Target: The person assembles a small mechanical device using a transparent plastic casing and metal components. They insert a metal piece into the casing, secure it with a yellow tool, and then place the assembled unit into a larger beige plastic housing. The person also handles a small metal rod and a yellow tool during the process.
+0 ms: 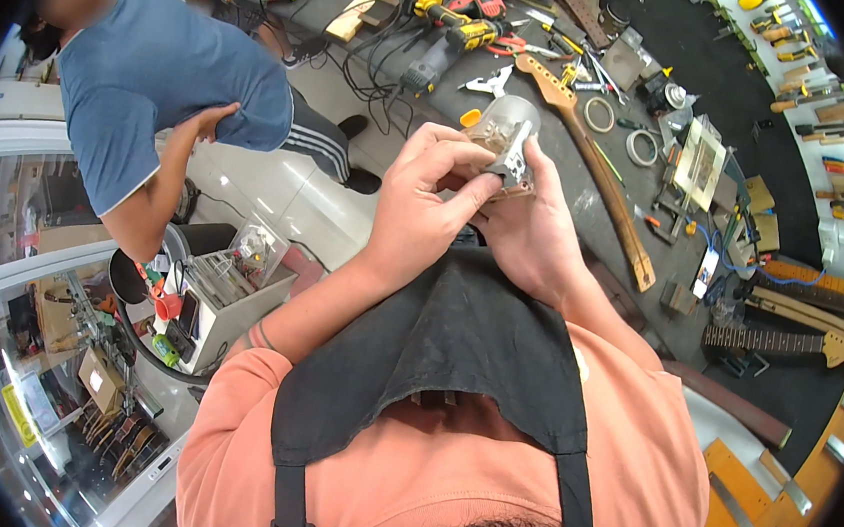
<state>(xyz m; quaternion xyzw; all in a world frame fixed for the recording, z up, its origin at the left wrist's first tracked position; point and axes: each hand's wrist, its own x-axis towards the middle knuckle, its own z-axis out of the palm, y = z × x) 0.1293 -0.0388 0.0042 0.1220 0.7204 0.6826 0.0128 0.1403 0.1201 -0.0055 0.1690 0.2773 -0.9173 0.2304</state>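
Head view: my left hand point(416, 198) clamps fingers and thumb on small metal piece point(518, 154), held above bench edge; right hand point(536, 241) grips it too, thumb along side, other fingers mostly hidden. Guitar neck point(594, 168) lies right, on dark bench point(593, 230).

A small silvery part point(516, 159) with dark patches stands tilted between the left hand point(426, 199) and right hand point(537, 228); at its far side, partly hidden, is a clear, rounded container point(508, 116), contents unclear
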